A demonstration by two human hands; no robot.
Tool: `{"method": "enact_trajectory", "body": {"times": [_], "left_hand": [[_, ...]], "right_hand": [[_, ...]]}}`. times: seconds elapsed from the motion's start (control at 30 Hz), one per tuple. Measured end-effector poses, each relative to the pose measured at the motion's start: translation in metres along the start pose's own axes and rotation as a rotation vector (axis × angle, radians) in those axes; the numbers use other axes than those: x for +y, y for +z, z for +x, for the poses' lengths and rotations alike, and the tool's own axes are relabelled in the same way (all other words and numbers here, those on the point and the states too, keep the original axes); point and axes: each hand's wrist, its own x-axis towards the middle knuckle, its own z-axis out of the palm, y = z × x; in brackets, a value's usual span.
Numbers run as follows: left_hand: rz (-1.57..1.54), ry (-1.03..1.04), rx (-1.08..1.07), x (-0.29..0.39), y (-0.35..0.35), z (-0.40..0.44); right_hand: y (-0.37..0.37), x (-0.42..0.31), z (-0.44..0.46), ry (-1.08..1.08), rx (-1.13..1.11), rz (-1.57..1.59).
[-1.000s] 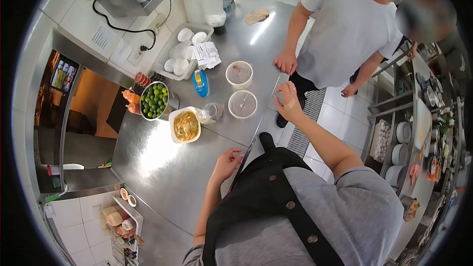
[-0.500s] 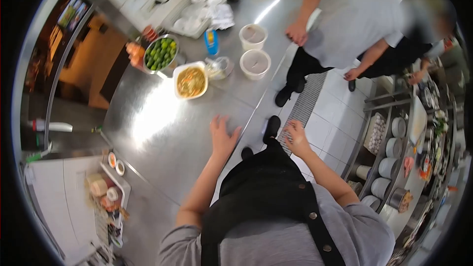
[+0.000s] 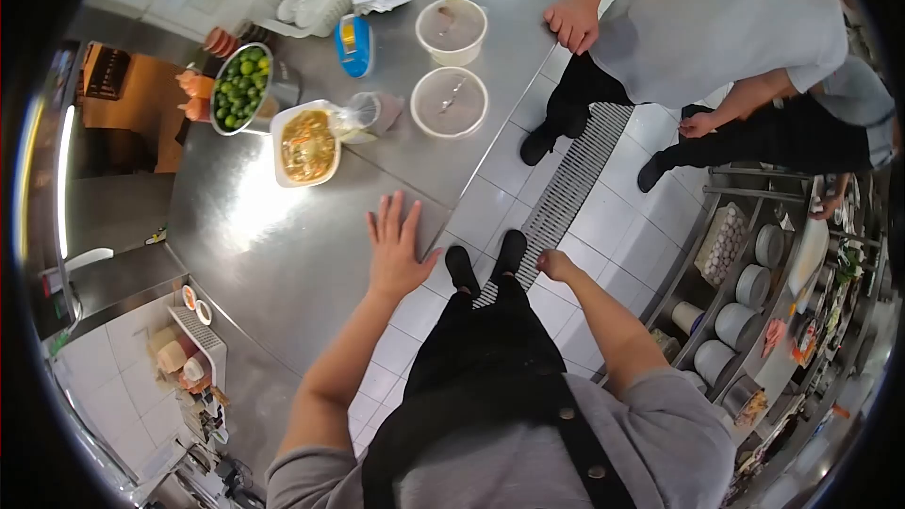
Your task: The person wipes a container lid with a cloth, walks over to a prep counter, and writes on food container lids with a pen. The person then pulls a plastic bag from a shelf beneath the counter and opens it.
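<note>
My left hand (image 3: 396, 250) is open, fingers spread, palm down at the front edge of the steel counter (image 3: 283, 269); I cannot tell whether it presses on the metal. Off to the right, my right hand (image 3: 556, 266) hangs over the tiled floor with its fingers curled in and no object showing. Nearest to the left hand is a square white bowl (image 3: 280, 153) of soup-like food. Touching its right side is a knotted clear plastic bag (image 3: 368, 117). Two round lidded tubs (image 3: 451, 102) stand farther back near the counter edge.
A metal pot (image 3: 273, 99) of green limes, a blue packet (image 3: 354, 45) and a tray of white cups (image 3: 316, 9) are at the back. A co-worker's hand (image 3: 573, 23) rests at the counter edge; another person stands behind. Shelves with bowls (image 3: 740, 325) line the right.
My view has shifted, so the counter items appear farther left. My left hand's fingers have spread out flat. My right hand has gone from open to curled.
</note>
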Motion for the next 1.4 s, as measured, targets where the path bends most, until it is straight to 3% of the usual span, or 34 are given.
{"method": "enact_trajectory", "body": {"times": [0.23, 0.37, 0.47, 0.8, 0.87, 0.9, 0.93, 1.0, 1.07, 1.13, 1.23, 1.3, 1.33, 1.4], "left_hand": [[0.033, -0.056, -0.006, -0.001, 0.009, 0.015], [0.023, -0.08, -0.004, -0.007, 0.012, 0.016], [0.017, -0.111, -0.035, -0.011, 0.009, 0.015], [0.034, -0.138, -0.022, -0.009, 0.001, 0.019], [0.034, -0.135, -0.019, -0.007, -0.001, 0.02], [0.035, -0.132, -0.023, -0.007, -0.002, 0.02], [0.036, -0.13, -0.025, -0.007, -0.003, 0.019], [0.018, -0.118, -0.017, -0.006, -0.004, 0.019], [0.006, -0.104, -0.007, -0.005, -0.006, 0.019], [0.004, -0.09, 0.006, -0.004, -0.009, 0.018], [-0.004, -0.063, 0.02, -0.003, -0.012, 0.014], [-0.001, -0.048, 0.038, -0.004, -0.012, 0.01], [-0.004, -0.039, 0.048, -0.003, -0.012, 0.009], [-0.007, -0.013, 0.064, -0.002, -0.013, 0.009]], "right_hand": [[0.021, 0.05, 0.217, -0.133, -0.188, -0.46], [0.018, 0.029, 0.328, 0.163, 0.091, 0.084], [-0.001, -0.006, 0.353, 0.228, 0.219, 0.308], [-0.027, -0.042, 0.266, -0.063, 0.173, 0.222], [-0.012, -0.008, 0.246, -0.113, 0.028, -0.009], [0.041, 0.053, 0.267, -0.252, -0.071, -0.283], [0.034, 0.062, 0.246, -0.297, -0.181, -0.47], [0.031, 0.088, 0.198, -0.252, -0.097, -0.512], [0.038, 0.098, 0.158, 0.244, 0.176, -0.14], [0.012, 0.086, 0.123, 0.384, -0.001, -0.124], [0.006, 0.07, 0.086, 0.482, 0.093, 0.102], [-0.004, 0.05, 0.069, 0.413, -0.018, 0.052], [0.04, 0.081, 0.091, 0.593, 0.111, 0.355], [0.028, 0.055, 0.08, 0.542, 0.032, 0.601]]}}
